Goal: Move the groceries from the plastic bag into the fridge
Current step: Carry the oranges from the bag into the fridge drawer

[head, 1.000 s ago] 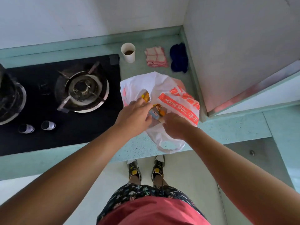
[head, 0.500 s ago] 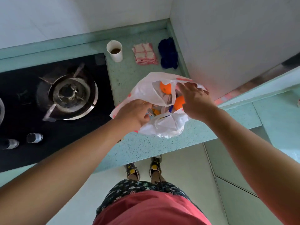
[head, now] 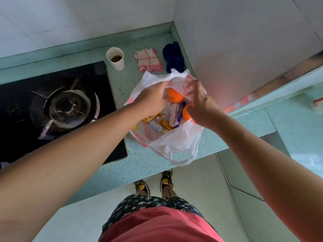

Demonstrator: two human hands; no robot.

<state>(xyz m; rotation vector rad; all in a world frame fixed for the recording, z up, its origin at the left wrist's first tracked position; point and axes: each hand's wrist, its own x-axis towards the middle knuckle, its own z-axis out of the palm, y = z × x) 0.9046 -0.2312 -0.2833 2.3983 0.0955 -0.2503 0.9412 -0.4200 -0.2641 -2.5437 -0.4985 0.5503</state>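
Left hand (head: 150, 95) pinched shut on far rim of plastic bag (head: 176, 142); right hand (head: 201, 105) gripped rim opposite, mouth held spread. Bag sat on counter (head: 148, 165), just right of hob (head: 57, 109). Two oranges (head: 174, 97) and wrapped packets (head: 155, 126) exposed inside. Judged: one rim to be kept lifted, other hand freed for nearest orange. Fridge not identified.

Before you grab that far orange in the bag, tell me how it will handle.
The orange looks round and smooth, so it will probably roll once freed. It seems firm enough for a plain one-hand grasp. The bag is thin and floppy, pinched open by the left hand and right hand, so it may sag shut if released.
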